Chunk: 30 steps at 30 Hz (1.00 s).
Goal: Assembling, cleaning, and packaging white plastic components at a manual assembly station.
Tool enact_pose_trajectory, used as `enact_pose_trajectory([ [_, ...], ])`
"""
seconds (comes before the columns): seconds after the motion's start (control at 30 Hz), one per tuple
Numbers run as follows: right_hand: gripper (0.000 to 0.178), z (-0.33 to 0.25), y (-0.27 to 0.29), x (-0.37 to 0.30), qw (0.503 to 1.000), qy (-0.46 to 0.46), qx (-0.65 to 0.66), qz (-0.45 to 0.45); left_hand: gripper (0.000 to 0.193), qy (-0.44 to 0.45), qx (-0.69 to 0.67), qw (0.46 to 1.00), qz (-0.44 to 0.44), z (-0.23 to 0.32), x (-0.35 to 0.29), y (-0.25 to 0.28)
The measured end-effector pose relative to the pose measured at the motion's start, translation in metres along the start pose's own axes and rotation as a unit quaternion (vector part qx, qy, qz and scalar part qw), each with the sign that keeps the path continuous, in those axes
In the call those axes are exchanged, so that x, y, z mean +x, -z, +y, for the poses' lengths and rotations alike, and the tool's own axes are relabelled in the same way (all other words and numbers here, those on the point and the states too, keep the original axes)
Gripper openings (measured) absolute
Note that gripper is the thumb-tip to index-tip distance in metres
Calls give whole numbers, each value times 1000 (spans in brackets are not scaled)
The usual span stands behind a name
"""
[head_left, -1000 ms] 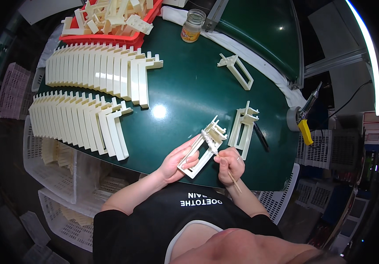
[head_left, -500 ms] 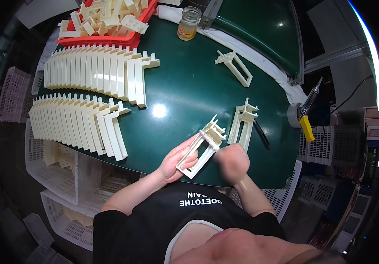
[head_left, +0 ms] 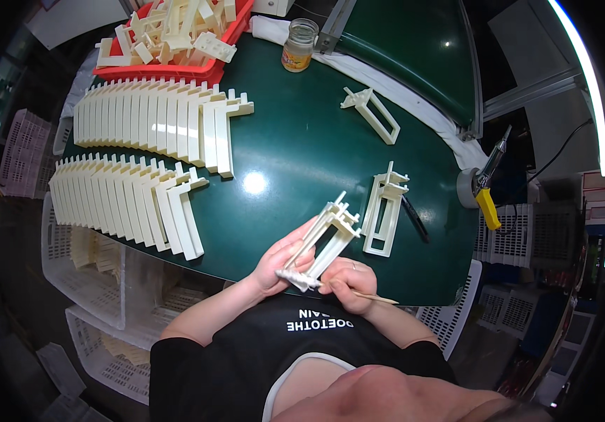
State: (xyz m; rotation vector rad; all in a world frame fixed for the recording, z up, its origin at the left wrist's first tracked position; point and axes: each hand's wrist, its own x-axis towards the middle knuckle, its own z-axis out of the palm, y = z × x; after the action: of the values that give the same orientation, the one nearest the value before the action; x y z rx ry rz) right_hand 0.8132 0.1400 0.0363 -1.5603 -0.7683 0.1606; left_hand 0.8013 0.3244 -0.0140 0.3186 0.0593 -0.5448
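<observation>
A cream plastic frame with prongs at its far end is tilted in my left hand, whose fingers wrap its left side. My right hand pinches a wooden stick swab with a thick white fluffy head. That head lies against the near end of the frame, and the bare stick pokes out to the right past my fingers. Just right of my hands, a similar cream frame rests on the green table. Another such frame lies farther back.
Two rows of cream parts stand packed at the left. Behind them is a red bin heaped with cream pieces. A glass jar stands at the back. A black pen-like item and a yellow-handled air gun are at the right.
My right hand has moved left and nearer to me, carrying the swab's head from the frame's pronged far part to its near end. My left hand still grips the frame.
</observation>
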Motion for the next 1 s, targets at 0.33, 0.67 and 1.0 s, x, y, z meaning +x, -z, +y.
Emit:
enact_pose_trajectory([
  [0.33,33,-16,19,-4,955,72,67,281,52,12,-39,999,-26,1,-1,6],
  [0.67,32,-18,16,-2,947,67,115,292,48,17,-34,999,-16,0,-1,9],
  [1.0,32,-13,17,-6,943,116,61,306,36,-14,65,998,-16,-3,-4,6],
])
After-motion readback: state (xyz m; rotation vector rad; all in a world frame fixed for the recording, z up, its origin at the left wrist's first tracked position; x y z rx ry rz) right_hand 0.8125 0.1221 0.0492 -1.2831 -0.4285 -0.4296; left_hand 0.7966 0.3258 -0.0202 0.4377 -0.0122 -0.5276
